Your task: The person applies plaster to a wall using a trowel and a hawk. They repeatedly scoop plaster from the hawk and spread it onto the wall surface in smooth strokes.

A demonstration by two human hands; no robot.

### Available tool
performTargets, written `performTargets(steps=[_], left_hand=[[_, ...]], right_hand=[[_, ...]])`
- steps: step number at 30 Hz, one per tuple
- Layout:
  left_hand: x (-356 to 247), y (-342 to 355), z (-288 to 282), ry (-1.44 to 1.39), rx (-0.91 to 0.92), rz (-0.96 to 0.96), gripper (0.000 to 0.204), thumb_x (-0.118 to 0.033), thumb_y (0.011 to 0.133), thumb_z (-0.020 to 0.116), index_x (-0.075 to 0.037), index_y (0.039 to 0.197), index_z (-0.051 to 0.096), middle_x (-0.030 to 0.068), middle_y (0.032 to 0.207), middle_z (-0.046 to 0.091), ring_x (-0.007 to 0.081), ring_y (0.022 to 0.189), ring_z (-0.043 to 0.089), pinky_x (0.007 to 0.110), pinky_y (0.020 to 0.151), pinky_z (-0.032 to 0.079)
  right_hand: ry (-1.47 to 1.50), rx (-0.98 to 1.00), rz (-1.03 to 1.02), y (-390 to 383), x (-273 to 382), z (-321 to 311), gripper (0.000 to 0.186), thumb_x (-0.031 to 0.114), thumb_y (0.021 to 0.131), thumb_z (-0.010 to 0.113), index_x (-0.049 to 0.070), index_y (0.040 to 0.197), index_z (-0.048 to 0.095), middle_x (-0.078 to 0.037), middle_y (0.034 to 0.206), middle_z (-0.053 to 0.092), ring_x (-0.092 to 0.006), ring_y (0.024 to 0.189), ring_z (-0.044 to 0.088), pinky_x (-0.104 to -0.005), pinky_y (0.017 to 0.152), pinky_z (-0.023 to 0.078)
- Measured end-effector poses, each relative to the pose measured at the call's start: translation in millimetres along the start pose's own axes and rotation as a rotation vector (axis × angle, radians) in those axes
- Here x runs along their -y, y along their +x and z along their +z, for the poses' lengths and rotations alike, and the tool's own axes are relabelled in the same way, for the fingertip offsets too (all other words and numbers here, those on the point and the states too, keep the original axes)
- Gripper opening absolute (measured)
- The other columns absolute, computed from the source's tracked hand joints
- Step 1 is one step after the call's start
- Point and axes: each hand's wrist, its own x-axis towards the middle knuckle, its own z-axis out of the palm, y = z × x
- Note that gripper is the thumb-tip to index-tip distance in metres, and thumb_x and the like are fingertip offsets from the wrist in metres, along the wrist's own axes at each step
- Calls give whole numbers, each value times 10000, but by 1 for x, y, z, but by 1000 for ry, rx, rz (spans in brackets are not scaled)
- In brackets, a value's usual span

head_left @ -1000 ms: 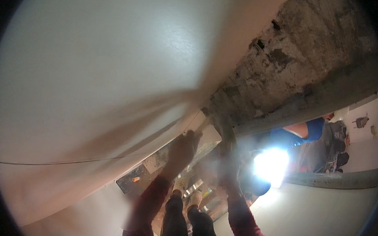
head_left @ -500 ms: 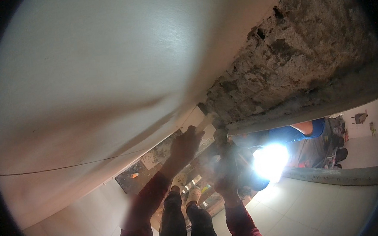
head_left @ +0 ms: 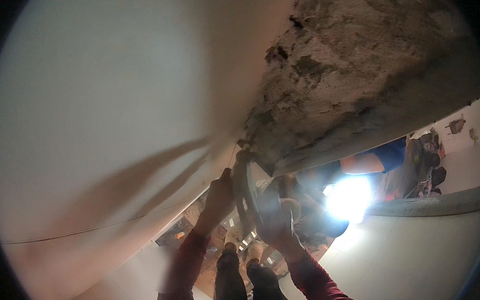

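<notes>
My left hand (head_left: pixel 219 198) is raised beside the smooth pale wall, its fingers partly hidden and dim. Right next to it stands a long, curved greyish thing (head_left: pixel 244 188), smeared by motion; whether the left hand touches it I cannot tell. My right hand (head_left: pixel 277 224) is closed around something pale and blurred, too washed out by glare to name. A round pale rim (head_left: pixel 293 208) shows beside its fingers. Above both hands runs the lower end of a rough, stripped patch of wall (head_left: pixel 324 84), brown and grey with dark pits.
A smooth pale wall (head_left: pixel 111 103) fills the left, with a thin cord (head_left: pixel 80 234) across it. A glaring lamp (head_left: pixel 348 199) shines at right, near another person's blue sleeve (head_left: pixel 390 154). Below, my feet stand over a littered surface. A grey ledge (head_left: pixel 436 205) crosses the right.
The view has shifted, so the rough patch sits further left. My right hand has come up and closer to the left one, and the blurred greyish thing now stands between them.
</notes>
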Motion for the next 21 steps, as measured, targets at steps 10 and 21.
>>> performTargets(steps=[10, 21], left_hand=[[1, 6, -8, 44, 45, -69, 219, -90, 892, 484, 48, 1062, 487, 246, 848, 560, 397, 614, 605, 499, 530, 492], [33, -18, 10, 86, 153, -105, 209, -146, 932, 481, 11, 1069, 504, 210, 868, 531, 370, 598, 602, 477, 513, 504]], right_hand=[[77, -112, -24, 5, 2, 3, 292, 189, 909, 573, 2, 1107, 470, -229, 731, 620, -425, 609, 614, -482, 520, 477], [173, -53, 86, -18, 21, -7, 408, 157, 829, 634, 32, 1181, 469, -223, 796, 635, -444, 708, 638, -452, 612, 508]])
